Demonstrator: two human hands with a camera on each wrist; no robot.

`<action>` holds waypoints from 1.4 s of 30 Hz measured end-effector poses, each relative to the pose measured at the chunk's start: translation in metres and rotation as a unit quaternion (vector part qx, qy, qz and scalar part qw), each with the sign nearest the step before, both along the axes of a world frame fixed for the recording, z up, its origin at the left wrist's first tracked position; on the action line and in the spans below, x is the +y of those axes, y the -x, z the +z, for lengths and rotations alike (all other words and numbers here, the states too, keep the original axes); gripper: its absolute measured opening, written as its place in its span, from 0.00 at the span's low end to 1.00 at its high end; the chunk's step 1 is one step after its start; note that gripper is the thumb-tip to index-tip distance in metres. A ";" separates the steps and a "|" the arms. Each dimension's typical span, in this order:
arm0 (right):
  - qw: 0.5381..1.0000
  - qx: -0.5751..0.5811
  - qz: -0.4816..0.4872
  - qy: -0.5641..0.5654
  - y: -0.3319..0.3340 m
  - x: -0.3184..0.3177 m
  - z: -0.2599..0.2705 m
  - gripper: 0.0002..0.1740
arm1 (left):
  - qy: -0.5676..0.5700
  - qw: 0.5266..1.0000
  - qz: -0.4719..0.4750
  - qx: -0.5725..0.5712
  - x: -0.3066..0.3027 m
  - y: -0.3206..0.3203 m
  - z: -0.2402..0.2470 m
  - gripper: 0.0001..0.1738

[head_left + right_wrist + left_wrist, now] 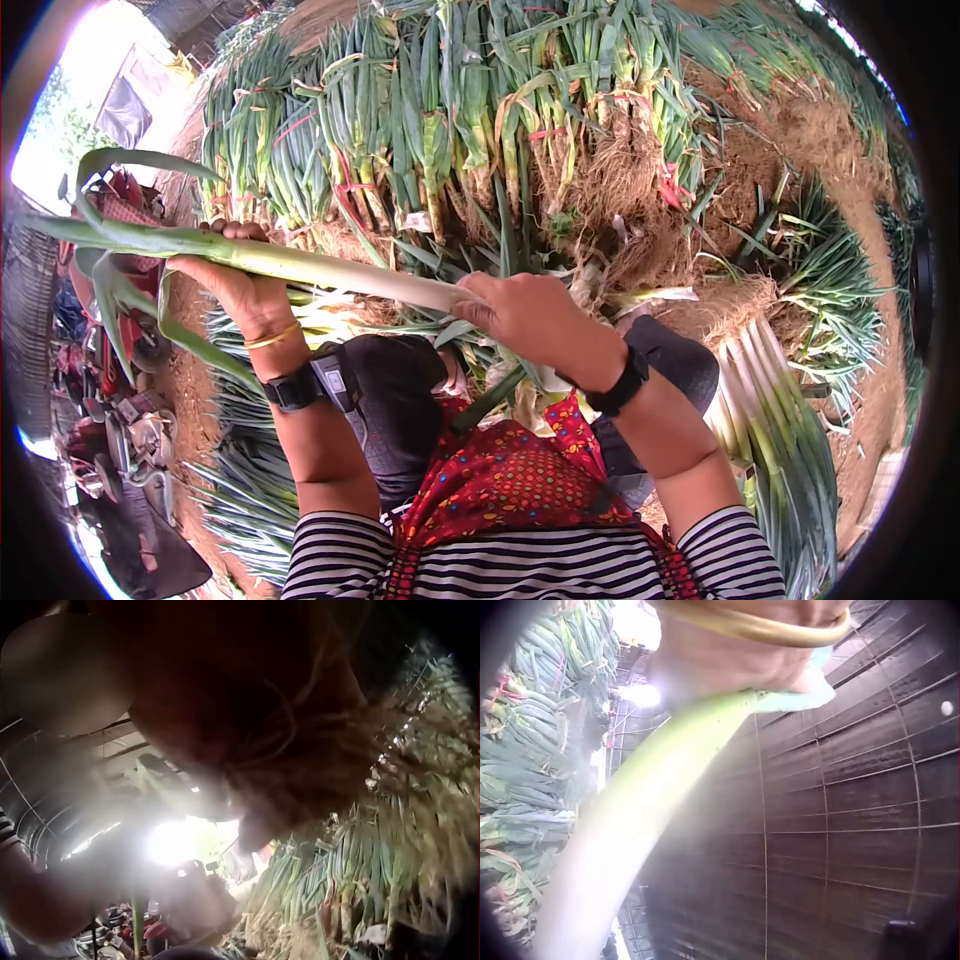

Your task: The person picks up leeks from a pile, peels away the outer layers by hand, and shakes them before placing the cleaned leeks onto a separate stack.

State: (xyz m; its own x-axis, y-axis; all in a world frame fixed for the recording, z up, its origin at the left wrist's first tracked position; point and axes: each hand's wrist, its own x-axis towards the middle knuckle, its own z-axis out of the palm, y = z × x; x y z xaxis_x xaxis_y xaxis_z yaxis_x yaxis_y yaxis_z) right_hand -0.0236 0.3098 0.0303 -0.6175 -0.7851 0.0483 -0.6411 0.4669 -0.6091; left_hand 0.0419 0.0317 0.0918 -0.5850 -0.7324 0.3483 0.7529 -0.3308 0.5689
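Observation:
A single long green onion point(330, 270) is held up nearly level across the head view, its white end to the right and its green leaves drooping at the left. My left hand point(240, 285) grips it where the green begins, fingertips showing over the top. At the white end my right hand point(525, 310) holds the stalk between curled fingers and thumb, covering the root end. In the left wrist view the pale stalk point(645, 787) runs down from the hand. The right wrist view is dark and blurred, with stringy roots point(322, 742) beside the hand.
Bundles of green onions point(440, 110) tied with red bands stand across the back. A sheaf with white stalks point(775, 400) lies at my right, more leaves point(250, 490) at my left. My knees are below the hands. A scooter point(120, 420) and bags stand at far left.

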 end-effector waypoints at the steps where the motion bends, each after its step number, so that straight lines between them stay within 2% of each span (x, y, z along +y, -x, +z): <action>1: 0.999 -0.006 -0.002 0.043 -0.003 -0.001 -0.010 0.22 | -0.011 0.998 0.042 -0.042 0.016 0.001 0.006 0.31; 2: 0.989 0.066 -0.044 0.127 -0.009 -0.001 -0.018 0.18 | -0.022 0.993 0.084 -0.085 0.030 0.003 0.006 0.31; 3: 0.989 0.065 -0.043 0.127 -0.010 -0.001 -0.022 0.18 | -0.044 0.984 0.130 -0.117 0.039 0.004 -0.004 0.31; 5: 0.980 0.130 -0.080 0.127 -0.011 -0.002 -0.028 0.15 | -0.096 0.977 0.074 -0.175 0.055 0.002 -0.030 0.24; 8: 0.978 0.166 -0.086 0.098 -0.011 0.005 -0.045 0.12 | -0.096 0.986 0.005 -0.134 0.062 0.002 -0.059 0.15; 12: 0.976 0.180 -0.093 0.087 -0.009 0.007 -0.058 0.10 | -0.126 0.985 0.016 -0.115 0.065 0.004 -0.077 0.16; 14: 0.962 0.222 -0.100 0.120 -0.008 0.006 -0.065 0.10 | -0.131 0.985 0.024 -0.106 0.067 0.003 -0.076 0.17; 19: 0.972 0.194 -0.092 0.092 -0.018 0.005 -0.059 0.12 | -0.127 0.984 0.060 -0.114 0.069 -0.002 -0.065 0.22; 21: 0.972 0.192 -0.074 0.111 -0.022 0.004 -0.051 0.18 | -0.132 0.984 0.059 -0.100 0.070 -0.004 -0.064 0.22; 22: 0.979 0.162 -0.060 0.104 -0.024 0.006 -0.051 0.24 | -0.141 0.985 0.053 -0.087 0.071 -0.005 -0.063 0.23; 25: 0.980 0.169 -0.053 0.091 -0.022 0.010 -0.048 0.25 | -0.168 0.981 0.046 -0.080 0.076 -0.006 -0.057 0.23; 29: 0.972 0.157 -0.058 0.166 -0.020 0.011 -0.053 0.22 | -0.180 0.982 0.023 -0.056 0.080 -0.008 -0.055 0.22; 33: 0.969 0.135 -0.082 0.189 -0.025 0.008 -0.059 0.17 | -0.159 0.986 0.016 -0.047 0.083 -0.009 -0.055 0.22; 35: 0.945 0.101 -0.128 0.282 -0.029 0.004 -0.067 0.11 | -0.152 0.987 0.015 -0.051 0.082 -0.010 -0.056 0.22; 36: 0.945 0.103 -0.128 0.282 -0.030 0.003 -0.066 0.11 | -0.145 0.988 0.011 -0.057 0.081 -0.010 -0.057 0.22; 38: 0.957 -0.062 -0.159 0.235 -0.035 0.009 -0.066 0.10 | -0.120 0.990 -0.006 -0.077 0.078 -0.014 -0.057 0.22; 42: 0.979 0.104 -0.127 0.122 -0.034 0.021 -0.085 0.10 | -0.018 0.990 -0.049 -0.131 0.077 -0.009 -0.058 0.26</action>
State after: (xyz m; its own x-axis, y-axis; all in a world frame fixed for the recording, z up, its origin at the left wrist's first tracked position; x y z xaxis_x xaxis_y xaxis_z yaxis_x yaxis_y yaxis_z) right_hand 0.0102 0.3304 -0.0543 -0.7477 -0.5571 0.3613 -0.6459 0.4840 -0.5904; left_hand 0.0511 0.1089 0.0335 -0.7203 -0.6774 0.1493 0.5441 -0.4183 0.7273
